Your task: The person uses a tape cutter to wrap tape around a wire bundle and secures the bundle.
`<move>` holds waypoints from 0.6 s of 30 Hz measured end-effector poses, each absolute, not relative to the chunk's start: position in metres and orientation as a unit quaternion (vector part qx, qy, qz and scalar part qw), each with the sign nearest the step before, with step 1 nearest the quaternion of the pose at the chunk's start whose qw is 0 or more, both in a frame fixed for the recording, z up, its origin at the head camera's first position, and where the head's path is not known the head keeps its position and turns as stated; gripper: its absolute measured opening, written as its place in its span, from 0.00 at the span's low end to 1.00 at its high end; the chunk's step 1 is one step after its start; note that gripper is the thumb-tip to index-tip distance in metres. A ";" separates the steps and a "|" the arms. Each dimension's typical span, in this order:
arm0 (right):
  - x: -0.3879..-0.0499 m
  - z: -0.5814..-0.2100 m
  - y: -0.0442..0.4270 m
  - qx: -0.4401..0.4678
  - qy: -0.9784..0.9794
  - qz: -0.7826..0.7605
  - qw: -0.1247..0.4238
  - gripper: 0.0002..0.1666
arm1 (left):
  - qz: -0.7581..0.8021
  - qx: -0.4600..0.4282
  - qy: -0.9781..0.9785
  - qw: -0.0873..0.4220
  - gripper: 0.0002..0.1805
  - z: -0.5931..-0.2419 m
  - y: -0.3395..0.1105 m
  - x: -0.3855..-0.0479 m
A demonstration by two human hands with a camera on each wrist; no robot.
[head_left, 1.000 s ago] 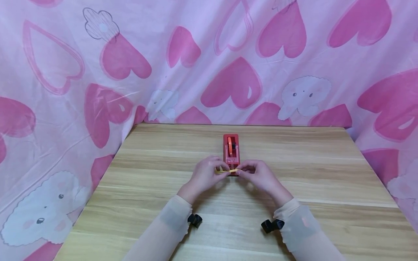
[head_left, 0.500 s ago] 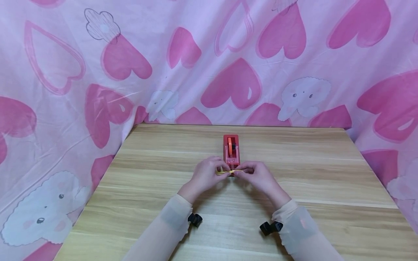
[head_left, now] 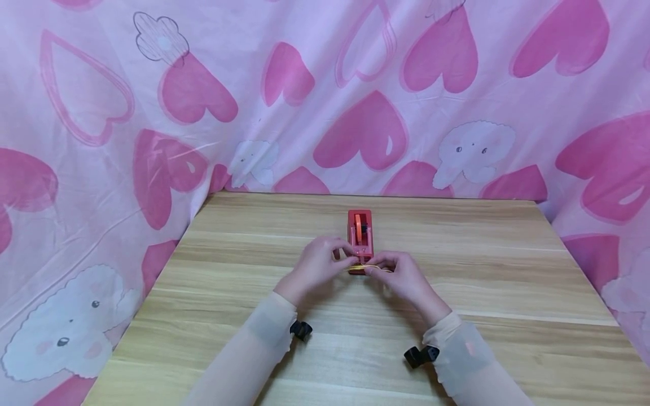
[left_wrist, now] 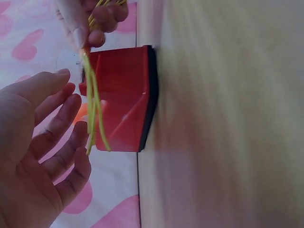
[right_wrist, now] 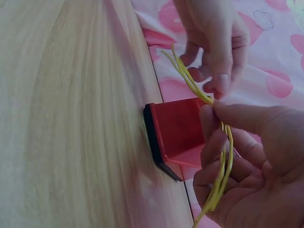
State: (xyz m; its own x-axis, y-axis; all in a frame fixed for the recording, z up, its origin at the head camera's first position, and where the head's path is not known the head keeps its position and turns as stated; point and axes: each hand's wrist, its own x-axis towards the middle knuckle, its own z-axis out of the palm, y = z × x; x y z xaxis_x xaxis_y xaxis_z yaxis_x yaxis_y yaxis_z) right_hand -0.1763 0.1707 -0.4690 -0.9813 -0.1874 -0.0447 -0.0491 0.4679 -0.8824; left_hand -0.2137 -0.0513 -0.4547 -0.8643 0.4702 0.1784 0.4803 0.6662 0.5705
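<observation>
A bundle of thin yellow cords (right_wrist: 194, 85) is pinched between the thumb and fingers of my right hand (head_left: 406, 277). Part of its length trails across that palm, and the loose ends stick out toward my left hand (head_left: 311, 266). In the left wrist view those cord ends (left_wrist: 91, 104) hang just beyond my left fingers, which are spread and loosely bent with nothing between them. A small orange spot shows where the right fingertips pinch; what it is I cannot tell. Right behind both hands stands a red tape dispenser (head_left: 361, 248) with a dark base, partly covered by the fingers.
Inside the dispenser sits an orange tape wheel (head_left: 358, 228). The wooden table (head_left: 244, 237) runs out to both sides. A pink heart-patterned cloth (head_left: 325, 67) hangs behind it and along the sides. Each wrist carries a small black camera (head_left: 421, 356).
My left hand has let go of the cords and drawn slightly back to the left, its fingers parting. The right hand keeps its pinch with barely any shift. The dispenser stays put.
</observation>
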 end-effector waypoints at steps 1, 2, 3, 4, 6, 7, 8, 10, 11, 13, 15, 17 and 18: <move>-0.176 -0.469 0.170 -0.068 0.853 -0.514 0.065 0.08 | -0.318 -0.258 -0.912 0.005 0.07 -0.453 -0.051 -0.215; -0.175 -0.470 0.169 -0.066 0.852 -0.515 0.063 0.08 | -0.322 -0.257 -0.911 0.002 0.08 -0.452 -0.051 -0.217; -0.174 -0.470 0.168 -0.061 0.850 -0.520 0.061 0.09 | -0.326 -0.256 -0.910 -0.003 0.08 -0.450 -0.050 -0.219; -0.174 -0.470 0.167 -0.055 0.849 -0.522 0.059 0.09 | -0.329 -0.258 -0.909 -0.006 0.08 -0.449 -0.049 -0.222; -0.173 -0.470 0.166 -0.039 0.846 -0.528 0.054 0.10 | -0.335 -0.255 -0.907 -0.021 0.07 -0.447 -0.047 -0.226; -0.173 -0.471 0.165 -0.033 0.845 -0.531 0.052 0.11 | -0.335 -0.257 -0.906 -0.027 0.07 -0.446 -0.046 -0.228; -0.173 -0.472 0.165 -0.030 0.845 -0.532 0.050 0.11 | -0.336 -0.257 -0.906 -0.033 0.07 -0.445 -0.045 -0.230; -0.173 -0.473 0.163 -0.018 0.843 -0.535 0.048 0.11 | -0.331 -0.259 -0.907 -0.040 0.07 -0.445 -0.044 -0.235; -0.173 -0.473 0.162 -0.013 0.843 -0.536 0.047 0.12 | -0.329 -0.259 -0.907 -0.044 0.07 -0.445 -0.043 -0.236; -0.172 -0.475 0.161 0.003 0.842 -0.537 0.050 0.12 | -0.323 -0.260 -0.909 -0.047 0.07 -0.445 -0.042 -0.240; -0.172 -0.476 0.160 0.020 0.842 -0.537 0.053 0.13 | -0.316 -0.258 -0.912 -0.050 0.08 -0.446 -0.041 -0.243; -0.171 -0.477 0.159 0.033 0.841 -0.537 0.055 0.14 | -0.311 -0.256 -0.914 -0.052 0.09 -0.445 -0.040 -0.245; -0.171 -0.478 0.158 0.039 0.840 -0.539 0.057 0.14 | -0.306 -0.255 -0.916 -0.051 0.09 -0.445 -0.040 -0.247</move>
